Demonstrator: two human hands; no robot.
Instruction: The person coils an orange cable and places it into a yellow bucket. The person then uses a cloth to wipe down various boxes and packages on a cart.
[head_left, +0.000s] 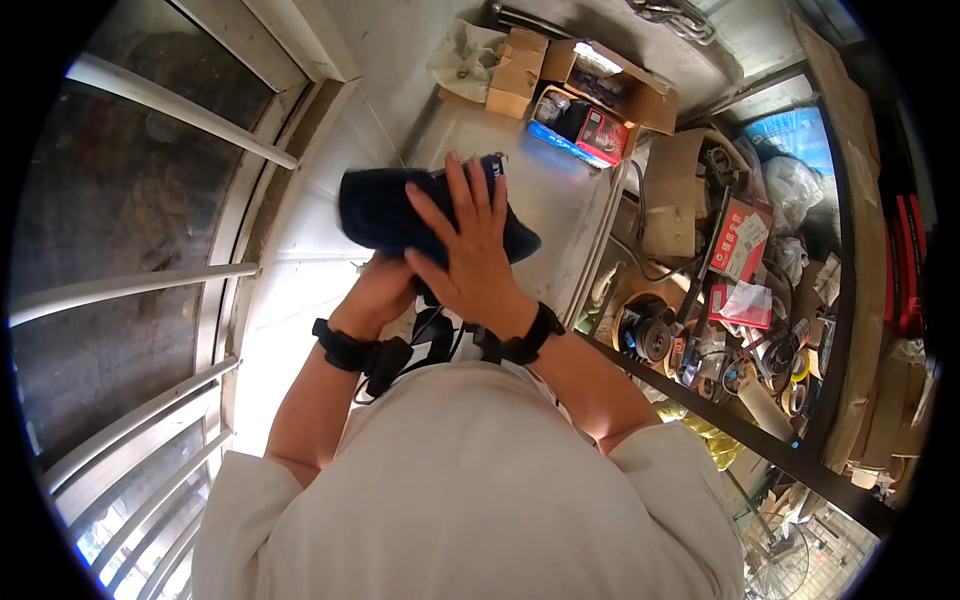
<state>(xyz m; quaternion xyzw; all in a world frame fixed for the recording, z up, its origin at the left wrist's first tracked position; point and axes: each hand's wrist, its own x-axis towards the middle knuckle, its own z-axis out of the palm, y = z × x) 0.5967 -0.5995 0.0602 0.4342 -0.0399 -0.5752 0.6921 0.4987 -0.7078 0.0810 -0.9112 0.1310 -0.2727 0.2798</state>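
Note:
A dark navy cloth item, cap-like in shape with some white lettering near its far right edge, is held up in front of my chest. My left hand supports it from below, its fingers mostly hidden under the cloth. Across the top lies my right hand, fingers stretched out and spread over the fabric. Both wrists wear black straps, and dark cords hang at my chest just below the hands.
Beyond the hands is a pale flat surface with open cardboard boxes at its back. To the right, a cluttered shelf holds a red-and-white box, cable coils and plastic bags. A barred window stands on the left.

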